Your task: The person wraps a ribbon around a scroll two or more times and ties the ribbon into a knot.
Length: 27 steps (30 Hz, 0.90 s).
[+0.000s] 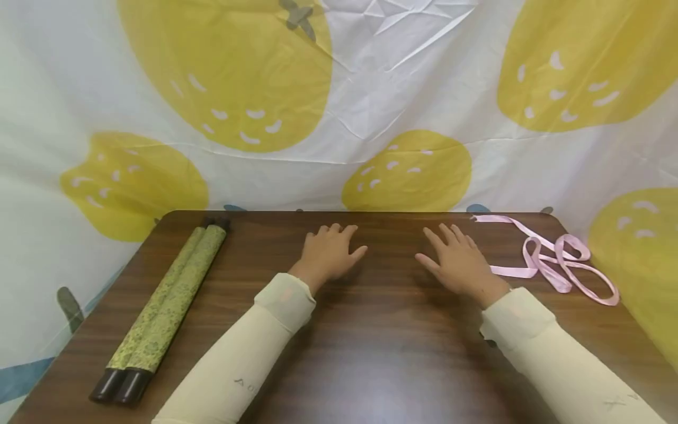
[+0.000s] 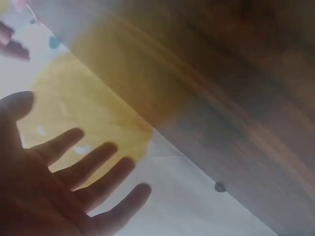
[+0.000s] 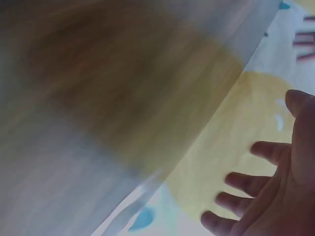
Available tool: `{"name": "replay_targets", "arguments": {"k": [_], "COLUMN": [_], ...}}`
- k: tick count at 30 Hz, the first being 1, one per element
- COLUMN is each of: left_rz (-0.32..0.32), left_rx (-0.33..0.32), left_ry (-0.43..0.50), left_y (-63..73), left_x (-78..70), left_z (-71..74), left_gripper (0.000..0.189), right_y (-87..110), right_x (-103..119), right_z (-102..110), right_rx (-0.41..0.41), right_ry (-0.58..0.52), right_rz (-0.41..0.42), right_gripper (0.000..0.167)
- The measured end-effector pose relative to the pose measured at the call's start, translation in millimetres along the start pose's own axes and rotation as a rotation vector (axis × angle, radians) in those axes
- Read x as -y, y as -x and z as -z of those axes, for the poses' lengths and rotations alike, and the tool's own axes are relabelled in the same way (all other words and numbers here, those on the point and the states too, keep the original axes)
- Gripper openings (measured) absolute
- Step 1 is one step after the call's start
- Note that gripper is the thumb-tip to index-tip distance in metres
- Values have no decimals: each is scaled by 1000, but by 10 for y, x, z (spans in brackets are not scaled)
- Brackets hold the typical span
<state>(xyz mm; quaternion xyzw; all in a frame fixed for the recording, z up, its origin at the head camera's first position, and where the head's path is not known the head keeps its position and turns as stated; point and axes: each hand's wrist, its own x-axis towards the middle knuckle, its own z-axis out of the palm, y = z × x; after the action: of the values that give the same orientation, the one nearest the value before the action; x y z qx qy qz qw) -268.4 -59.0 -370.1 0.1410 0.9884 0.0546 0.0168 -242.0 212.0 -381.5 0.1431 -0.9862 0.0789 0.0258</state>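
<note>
Both hands reach forward over the dark wooden table with fingers spread and palms down. My left hand (image 1: 329,255) holds nothing; in the left wrist view its fingers (image 2: 106,167) are splayed above the tabletop. To the right, my right hand (image 1: 457,262) is likewise bare, its fingers (image 3: 246,184) apart in the right wrist view. A pink ribbon (image 1: 553,265) lies in loose loops just right of the right hand. On the left side of the table lies a pair of green-yellow patterned rolls (image 1: 172,300) with dark end caps, side by side, apart from the left hand.
The wooden table (image 1: 381,353) has its far edge against a hanging white cloth (image 1: 365,118) printed with yellow lemons. The cloth also drapes along the left and right sides. Pale sleeves (image 1: 238,359) cover both forearms.
</note>
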Motion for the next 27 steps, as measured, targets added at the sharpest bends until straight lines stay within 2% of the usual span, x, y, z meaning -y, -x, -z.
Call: {"name": "replay_targets", "arguments": {"k": [3, 7, 10, 12, 16, 20, 27], "left_rz": [-36, -104, -161, -196, -247, -282, -311], "left_rx": [29, 81, 105, 112, 123, 142, 128], "left_ry": [8, 64, 98, 105, 112, 117, 107], "left_y": [124, 337, 495, 581, 699, 770, 799], "left_x": [-29, -84, -135, -167, -224, -292, -404], "left_z": [-17, -91, -138, -149, -137, -103, -64], "left_gripper": [55, 47, 44, 43, 41, 42, 40], "right_y": [233, 555, 739, 815, 852, 807, 815], "right_x": [-259, -603, -755, -775, -654, -428, 11], "right_z": [6, -78, -178, -228, -246, -212, -190], "right_rx": [-3, 7, 31, 61, 97, 83, 75], "right_ry": [6, -10, -24, -29, -31, -12, 33], "right_rz": [-5, -50, -78, -84, -61, -5, 119], "right_gripper": [64, 61, 63, 67, 75, 76, 72]}}
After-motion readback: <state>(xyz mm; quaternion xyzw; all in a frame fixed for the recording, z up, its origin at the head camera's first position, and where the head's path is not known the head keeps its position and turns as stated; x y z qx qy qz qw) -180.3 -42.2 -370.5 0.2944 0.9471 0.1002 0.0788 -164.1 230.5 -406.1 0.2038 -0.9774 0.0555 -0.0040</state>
